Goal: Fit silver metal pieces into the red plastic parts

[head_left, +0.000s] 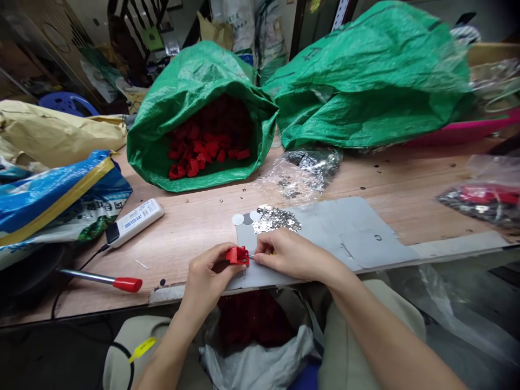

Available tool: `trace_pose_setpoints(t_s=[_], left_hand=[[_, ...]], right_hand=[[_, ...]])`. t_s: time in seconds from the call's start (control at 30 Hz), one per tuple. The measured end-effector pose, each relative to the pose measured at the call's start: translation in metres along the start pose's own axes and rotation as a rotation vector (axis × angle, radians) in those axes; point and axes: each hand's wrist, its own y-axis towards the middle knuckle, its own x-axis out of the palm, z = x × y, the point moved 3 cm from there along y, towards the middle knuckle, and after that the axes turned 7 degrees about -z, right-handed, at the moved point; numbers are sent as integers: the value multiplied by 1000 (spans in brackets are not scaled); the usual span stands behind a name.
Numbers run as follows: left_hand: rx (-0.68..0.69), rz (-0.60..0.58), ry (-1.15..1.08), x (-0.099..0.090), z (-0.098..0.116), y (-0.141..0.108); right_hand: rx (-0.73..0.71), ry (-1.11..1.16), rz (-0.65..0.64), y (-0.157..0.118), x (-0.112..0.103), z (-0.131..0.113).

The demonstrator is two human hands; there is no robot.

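Observation:
Between the thumb and fingers of my left hand (211, 271) is a small red plastic part (238, 255), hollow on the side facing right. My right hand (280, 252) is closed in a pinch on a thin metal piece (251, 256), whose tip meets the right side of the red part. Most of that metal piece is hidden by my fingers, so its kind is unclear. Just beyond my right hand lies a pile of small shiny metal pieces (276, 218) on a grey sheet (325, 216). Both hands are above the table's front edge.
A green sack (162, 108) full of red parts (199, 154) opens toward me, beside another green sack (365, 81). A clear bag of metal pieces (309, 168) lies behind the pile. At left are a white device (136, 221) and a red-tipped lever (127, 284). An open bag (260, 357) sits in my lap.

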Motion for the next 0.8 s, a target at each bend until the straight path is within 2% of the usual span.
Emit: trace_pose_setpoints(t_s=[0.3, 0.5, 0.63, 0.8], left_hand=[[85, -19, 94, -3, 4, 0], [56, -12, 3, -1, 3, 1], [43, -22, -27, -1, 3, 1], [69, -25, 41, -1, 5, 2]], right_hand=[[43, -107, 129, 1, 7, -2], [24, 22, 16, 4, 2, 4], [23, -14, 49, 5, 3, 3], [45, -76, 84, 5, 7, -2]])
